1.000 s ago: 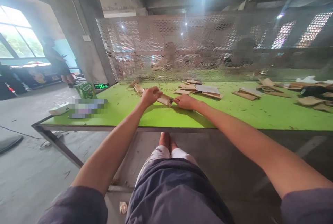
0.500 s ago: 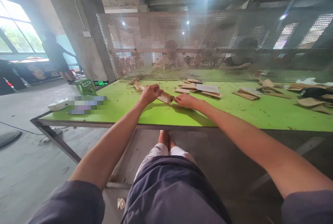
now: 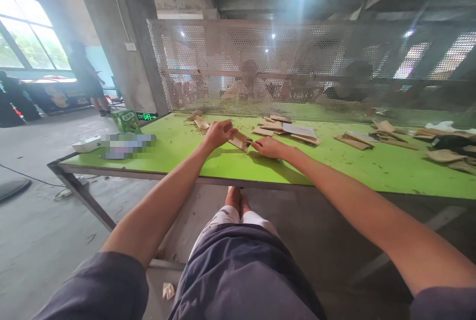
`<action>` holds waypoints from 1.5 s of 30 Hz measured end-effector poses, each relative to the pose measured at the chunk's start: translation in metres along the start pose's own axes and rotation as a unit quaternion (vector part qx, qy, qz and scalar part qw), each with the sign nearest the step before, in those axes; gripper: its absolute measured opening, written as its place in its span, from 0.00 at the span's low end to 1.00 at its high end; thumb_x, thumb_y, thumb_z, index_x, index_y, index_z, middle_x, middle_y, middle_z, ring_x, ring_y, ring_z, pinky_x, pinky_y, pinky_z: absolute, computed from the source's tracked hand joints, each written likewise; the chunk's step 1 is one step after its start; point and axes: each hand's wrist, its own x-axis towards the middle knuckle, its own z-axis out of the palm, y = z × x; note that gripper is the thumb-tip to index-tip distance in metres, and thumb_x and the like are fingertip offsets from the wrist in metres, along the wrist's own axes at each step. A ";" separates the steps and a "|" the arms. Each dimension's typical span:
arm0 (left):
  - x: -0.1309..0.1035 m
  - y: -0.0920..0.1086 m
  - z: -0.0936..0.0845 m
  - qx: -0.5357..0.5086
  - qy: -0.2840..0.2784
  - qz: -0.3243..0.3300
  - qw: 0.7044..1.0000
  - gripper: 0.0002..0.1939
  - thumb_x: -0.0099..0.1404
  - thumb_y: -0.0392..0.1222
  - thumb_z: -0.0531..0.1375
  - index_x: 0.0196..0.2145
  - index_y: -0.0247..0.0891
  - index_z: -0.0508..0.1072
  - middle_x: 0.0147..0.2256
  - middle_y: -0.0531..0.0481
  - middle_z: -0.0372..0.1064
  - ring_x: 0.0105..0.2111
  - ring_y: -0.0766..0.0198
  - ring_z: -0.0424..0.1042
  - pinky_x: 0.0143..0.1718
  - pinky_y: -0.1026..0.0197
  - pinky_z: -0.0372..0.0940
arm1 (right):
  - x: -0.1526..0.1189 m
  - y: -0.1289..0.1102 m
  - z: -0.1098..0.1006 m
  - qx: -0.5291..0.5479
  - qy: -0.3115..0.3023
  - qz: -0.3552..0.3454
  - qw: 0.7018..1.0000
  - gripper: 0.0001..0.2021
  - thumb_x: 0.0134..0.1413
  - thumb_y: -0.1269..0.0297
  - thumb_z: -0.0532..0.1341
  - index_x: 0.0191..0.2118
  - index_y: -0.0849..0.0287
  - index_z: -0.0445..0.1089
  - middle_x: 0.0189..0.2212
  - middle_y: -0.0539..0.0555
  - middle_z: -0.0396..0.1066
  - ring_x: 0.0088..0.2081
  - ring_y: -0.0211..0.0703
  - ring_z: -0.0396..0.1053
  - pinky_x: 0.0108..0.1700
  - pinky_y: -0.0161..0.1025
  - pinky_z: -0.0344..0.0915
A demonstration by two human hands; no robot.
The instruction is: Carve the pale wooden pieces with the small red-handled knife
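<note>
- From where I am working the view, my left hand is clamping a long, pale brown piece from above, its fingers closed on it.
- My right hand is holding its fingers pinched together at the piece's crumbly, dark end; I cannot tell whether they are gripping the edge or something small.
- The pale brown piece is slanting between my two hands, over the green table.
- Just beyond my left hand, to its left, a pale scrap is lying among loose crumbs.
- Beyond my right hand, flat brown pieces are lying in a loose pile, with a white sheet resting on part of it.
- Well to the right of my right hand, more brown strips are lying, and farther out a dark object is sitting among others.
- Well to the left of my left hand, a green box is standing behind a blurred-out item, with a white container sitting beside that.
- Beyond both hands, a perforated screen is rising along the far side.
</note>
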 end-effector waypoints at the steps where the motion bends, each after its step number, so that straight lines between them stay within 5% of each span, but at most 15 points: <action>1: 0.000 0.000 0.000 0.000 -0.002 0.002 1.000 0.13 0.59 0.49 0.57 0.26 0.36 0.72 0.21 0.51 0.65 0.24 0.66 0.59 0.27 0.62 0.52 | -0.001 0.000 -0.001 0.004 -0.004 0.000 1.000 0.23 0.66 0.55 0.46 0.40 0.63 0.75 0.41 0.63 0.76 0.39 0.48 0.72 0.36 0.36 0.59; 10: 0.000 -0.002 0.000 -0.002 0.006 0.020 1.000 0.16 0.59 0.54 0.59 0.27 0.36 0.71 0.23 0.52 0.67 0.25 0.66 0.61 0.28 0.63 0.54 | -0.002 0.009 0.001 0.054 -0.024 0.000 0.998 0.25 0.65 0.50 0.44 0.34 0.60 0.73 0.24 0.55 0.74 0.22 0.40 0.65 0.26 0.36 0.54; 20: -0.001 -0.001 -0.002 -0.020 -0.014 -0.018 1.000 0.22 0.61 0.59 0.55 0.22 0.37 0.63 0.18 0.54 0.57 0.21 0.68 0.55 0.25 0.63 0.49 | -0.005 0.018 0.011 0.075 0.115 -0.028 0.990 0.25 0.65 0.52 0.44 0.31 0.61 0.71 0.26 0.54 0.71 0.26 0.39 0.61 0.29 0.36 0.48; 35: 0.001 -0.002 -0.003 -0.028 -0.043 -0.028 0.998 0.28 0.67 0.60 0.43 0.21 0.37 0.62 0.19 0.53 0.56 0.22 0.67 0.55 0.25 0.61 0.47 | -0.001 0.023 0.016 0.083 0.156 -0.022 0.984 0.23 0.64 0.51 0.46 0.32 0.60 0.71 0.27 0.54 0.71 0.28 0.41 0.61 0.30 0.36 0.48; 41: 0.001 -0.006 0.001 -0.022 -0.051 -0.041 0.998 0.22 0.59 0.59 0.56 0.22 0.37 0.65 0.19 0.53 0.60 0.22 0.67 0.57 0.24 0.63 0.49 | 0.000 0.022 0.017 0.094 0.167 -0.010 0.981 0.19 0.64 0.53 0.48 0.45 0.62 0.67 0.34 0.57 0.73 0.31 0.41 0.64 0.32 0.35 0.52; 45: 0.002 -0.008 0.000 0.000 -0.035 -0.048 0.998 0.17 0.56 0.55 0.60 0.24 0.37 0.68 0.22 0.52 0.66 0.24 0.65 0.61 0.26 0.63 0.51 | -0.001 0.020 0.017 0.092 0.159 -0.010 0.983 0.18 0.63 0.55 0.48 0.44 0.62 0.68 0.33 0.57 0.73 0.31 0.42 0.64 0.32 0.35 0.52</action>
